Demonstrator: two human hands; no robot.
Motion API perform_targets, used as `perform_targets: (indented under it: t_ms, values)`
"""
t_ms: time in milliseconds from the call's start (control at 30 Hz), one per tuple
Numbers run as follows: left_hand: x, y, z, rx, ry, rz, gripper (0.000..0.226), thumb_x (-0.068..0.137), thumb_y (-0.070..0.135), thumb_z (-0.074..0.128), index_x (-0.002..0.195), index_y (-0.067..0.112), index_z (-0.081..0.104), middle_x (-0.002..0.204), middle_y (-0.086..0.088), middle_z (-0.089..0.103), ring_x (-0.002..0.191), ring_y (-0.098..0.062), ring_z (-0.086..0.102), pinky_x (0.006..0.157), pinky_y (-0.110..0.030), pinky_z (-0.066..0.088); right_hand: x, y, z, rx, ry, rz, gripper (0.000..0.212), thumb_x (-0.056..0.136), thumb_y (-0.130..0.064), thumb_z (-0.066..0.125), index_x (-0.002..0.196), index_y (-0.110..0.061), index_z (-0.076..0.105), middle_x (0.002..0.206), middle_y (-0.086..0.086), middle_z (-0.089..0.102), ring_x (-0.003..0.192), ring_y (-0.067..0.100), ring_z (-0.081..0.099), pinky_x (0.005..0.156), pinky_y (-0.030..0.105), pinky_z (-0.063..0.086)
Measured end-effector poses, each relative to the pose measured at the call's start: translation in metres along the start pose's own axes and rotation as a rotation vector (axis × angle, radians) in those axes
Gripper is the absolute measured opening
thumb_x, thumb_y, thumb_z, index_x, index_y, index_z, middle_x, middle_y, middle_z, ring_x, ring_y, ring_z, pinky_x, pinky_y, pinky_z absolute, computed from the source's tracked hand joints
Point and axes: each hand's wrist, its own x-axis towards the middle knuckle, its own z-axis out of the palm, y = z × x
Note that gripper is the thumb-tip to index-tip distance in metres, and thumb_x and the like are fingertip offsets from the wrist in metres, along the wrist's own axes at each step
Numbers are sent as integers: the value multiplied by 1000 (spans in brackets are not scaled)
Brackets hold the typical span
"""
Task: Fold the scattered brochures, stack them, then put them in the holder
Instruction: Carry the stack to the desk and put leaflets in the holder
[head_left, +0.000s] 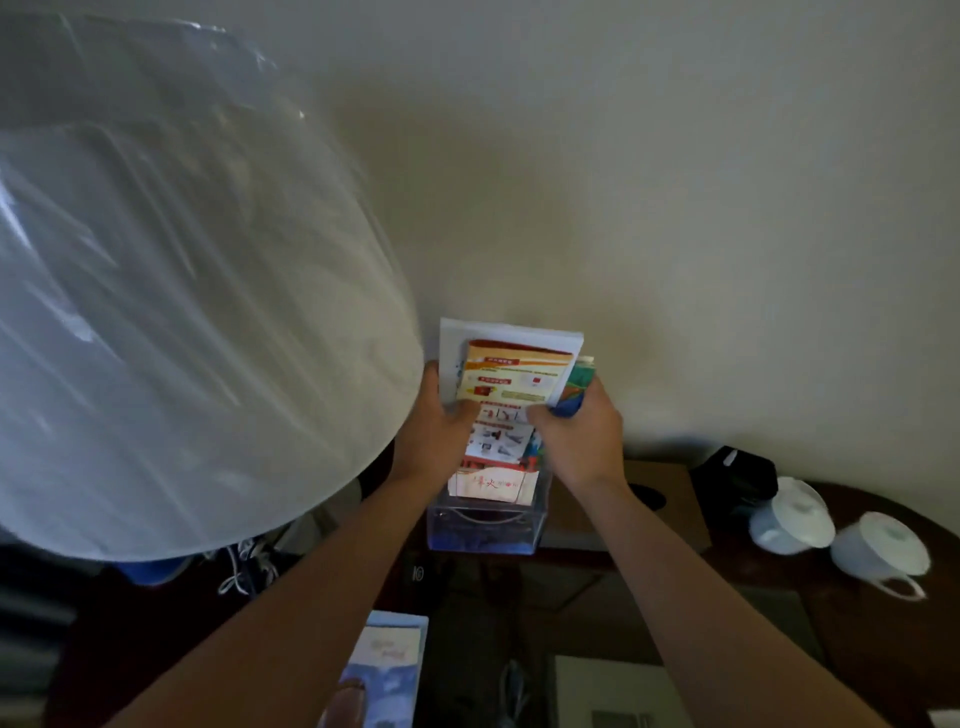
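Note:
A stack of folded brochures (511, 376), orange and red print in front and a white sheet behind, stands upright with its lower end inside the clear acrylic holder (485, 525) by the wall. My left hand (439, 434) grips the stack's left edge, thumb across the front. My right hand (579, 436) grips the right edge, where a blue-green brochure sticks out. Another blue brochure (387, 667) lies on the dark table near the bottom of the view.
A large lampshade wrapped in plastic (182, 291) fills the left side, close to my left arm. Two white lidded cups (836, 535) and a black object (737, 480) stand at the right. A brown box (670, 493) sits behind the holder's right side.

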Motion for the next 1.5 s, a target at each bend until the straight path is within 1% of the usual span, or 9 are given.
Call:
perform_targets:
  t_ms: [133,233,600,733,867,1000,1100,1367,1500]
  values:
    - [15,-6,14,43,81,-8,37,90,14,70,124,20,56,125,-2,66,106,-12,62,54,-2,46,19,7,4,-63,6,-18,34,85,-15,79,115,-24,64,113,-8,73,97,7,70,76,25,61]
    - [19,-20,21,72,66,-38,35,90,15,70,121,20,56,125,-3,66,114,-21,65,63,-8,48,26,20,7,-126,5,14,32,86,-21,79,114,-26,65,116,-4,75,105,18,72,83,42,63]
    - [21,-62,28,200,29,-99,29,87,18,73,113,18,59,115,-3,69,103,-20,70,69,-23,58,29,52,20,-344,-28,7,32,89,-34,75,118,-27,64,115,-5,75,101,17,73,72,29,57]
    - [22,-70,32,626,125,-7,43,82,36,73,117,14,59,117,-8,60,115,-29,54,95,-44,44,30,58,21,-414,-36,-1,29,89,-36,72,115,-27,63,110,-7,74,92,13,72,65,24,55]
    - [16,-87,30,866,16,-62,49,80,49,72,117,18,60,119,-7,60,115,-28,53,96,-44,39,28,70,24,-506,-72,39,29,89,-40,71,112,-26,60,105,-5,73,77,9,63,54,19,44]
    - [13,-91,29,639,30,-67,46,78,49,75,109,20,57,112,-1,62,108,-23,59,93,-43,49,25,76,26,-496,-49,45,41,86,-42,74,118,-25,53,113,-3,70,94,17,70,70,36,62]
    - [12,-87,28,487,117,-1,37,77,45,78,98,27,53,100,9,60,95,-15,61,84,-43,56,19,76,27,-435,27,22,53,82,-45,77,122,-28,48,119,-6,62,102,15,65,77,38,61]
    - [20,-79,27,620,96,43,47,76,51,78,102,22,53,103,2,63,94,-18,61,80,-42,57,18,81,27,-457,47,58,43,87,-39,74,120,-27,49,115,-5,66,95,16,69,68,36,62]
    - [15,-73,15,550,84,6,52,69,55,81,92,27,44,87,8,57,78,-12,57,65,-33,50,2,83,23,-379,117,102,48,83,-42,77,117,-28,46,112,-9,56,84,6,57,55,23,46]
